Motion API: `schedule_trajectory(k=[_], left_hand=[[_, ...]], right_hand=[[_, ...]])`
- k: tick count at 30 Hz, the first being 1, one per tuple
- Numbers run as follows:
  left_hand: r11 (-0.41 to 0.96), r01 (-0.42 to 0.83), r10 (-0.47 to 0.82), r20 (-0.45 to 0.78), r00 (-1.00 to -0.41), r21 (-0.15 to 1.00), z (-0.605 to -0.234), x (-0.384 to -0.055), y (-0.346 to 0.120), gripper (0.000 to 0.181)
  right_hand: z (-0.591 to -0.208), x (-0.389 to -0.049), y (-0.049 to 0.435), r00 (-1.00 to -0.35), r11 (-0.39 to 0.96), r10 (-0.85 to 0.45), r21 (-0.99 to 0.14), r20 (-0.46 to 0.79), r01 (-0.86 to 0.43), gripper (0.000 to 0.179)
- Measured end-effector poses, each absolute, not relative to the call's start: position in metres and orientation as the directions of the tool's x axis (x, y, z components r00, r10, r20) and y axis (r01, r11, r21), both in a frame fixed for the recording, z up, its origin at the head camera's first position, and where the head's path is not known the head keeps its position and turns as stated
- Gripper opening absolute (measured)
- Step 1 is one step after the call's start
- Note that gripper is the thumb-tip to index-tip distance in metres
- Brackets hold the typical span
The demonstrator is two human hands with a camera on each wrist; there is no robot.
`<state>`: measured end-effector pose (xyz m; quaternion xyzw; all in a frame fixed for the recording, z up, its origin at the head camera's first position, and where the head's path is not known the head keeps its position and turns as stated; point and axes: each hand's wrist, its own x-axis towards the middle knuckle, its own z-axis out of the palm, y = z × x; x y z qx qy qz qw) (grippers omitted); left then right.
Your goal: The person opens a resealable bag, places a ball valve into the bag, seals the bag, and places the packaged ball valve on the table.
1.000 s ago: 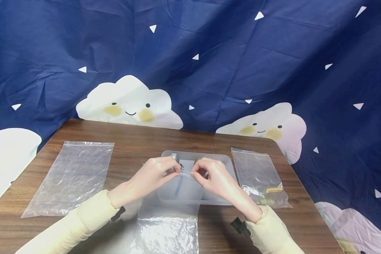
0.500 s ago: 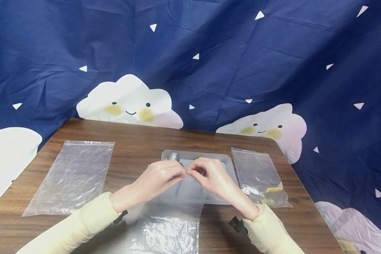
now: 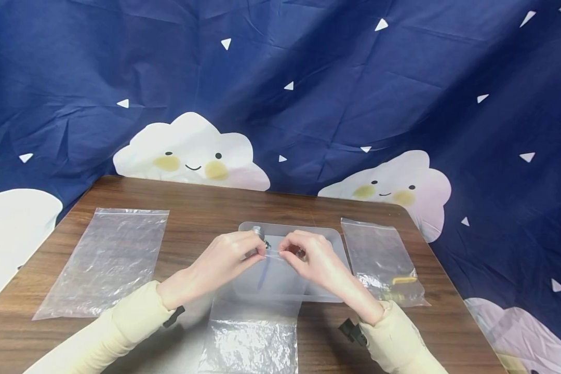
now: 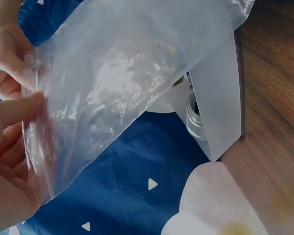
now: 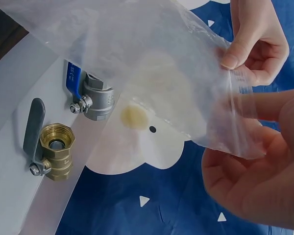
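Observation:
Both hands pinch the zip edge of a clear plastic zip bag (image 3: pixel 252 343), which hangs down toward the near table edge. My left hand (image 3: pixel 224 259) grips the edge with thumb and fingers; my right hand (image 3: pixel 318 259) pinches it a short gap away. Under the hands stands a grey plastic tray (image 3: pixel 304 228). In the right wrist view, a brass ball valve (image 5: pixel 59 152) with a grey lever and a steel ball valve (image 5: pixel 98 98) with a blue lever sit in it. The bag partly covers the steel valve. Whether the bag's mouth is parted I cannot tell.
On the wooden table (image 3: pixel 205 202), a large clear zip bag (image 3: pixel 107 259) lies flat at the left. At the right of the tray lies another zip bag (image 3: pixel 378 249) with a yellow-handled thing inside. A blue cloud-print curtain (image 3: pixel 280 104) hangs behind.
The hands came together over the tray half a second ago, then moved apart again along the bag's edge. The bag has shifted slightly right.

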<state>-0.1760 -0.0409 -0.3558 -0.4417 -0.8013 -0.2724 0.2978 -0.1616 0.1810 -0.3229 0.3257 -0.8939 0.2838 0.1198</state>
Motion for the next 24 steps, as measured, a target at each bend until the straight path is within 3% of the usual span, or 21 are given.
schedule_trajectory(k=[5, 10, 14, 20, 24], left_hand=[[0.42, 0.899, 0.552, 0.751, -0.362, 0.124, -0.3591, -0.1764, -0.0391, 0.02], [0.402, 0.909, 0.559, 0.757, -0.338, 0.109, -0.3598, -0.1742, -0.0378, 0.019], [0.401, 0.908, 0.566, 0.748, -0.347, 0.118, -0.357, -0.1719, -0.0377, 0.017], [0.44, 0.881, 0.542, 0.73, -0.416, 0.175, -0.3549, -0.173, -0.0429, 0.019], [0.463, 0.875, 0.542, 0.735, -0.407, 0.143, -0.3569, -0.1748, -0.0453, 0.018]], right_hand=[[-0.3219, -0.161, 0.1775, -0.75, 0.62, -0.54, -0.422, 0.383, -0.661, 0.003], [-0.321, -0.1598, 0.1762, -0.763, 0.634, -0.519, -0.426, 0.384, -0.646, 0.005], [-0.3206, -0.1599, 0.1762, -0.768, 0.64, -0.503, -0.426, 0.396, -0.639, 0.006], [-0.3194, -0.162, 0.1787, -0.77, 0.633, -0.508, -0.438, 0.386, -0.638, 0.007], [-0.3194, -0.1631, 0.1793, -0.775, 0.649, -0.521, -0.423, 0.358, -0.632, 0.007]])
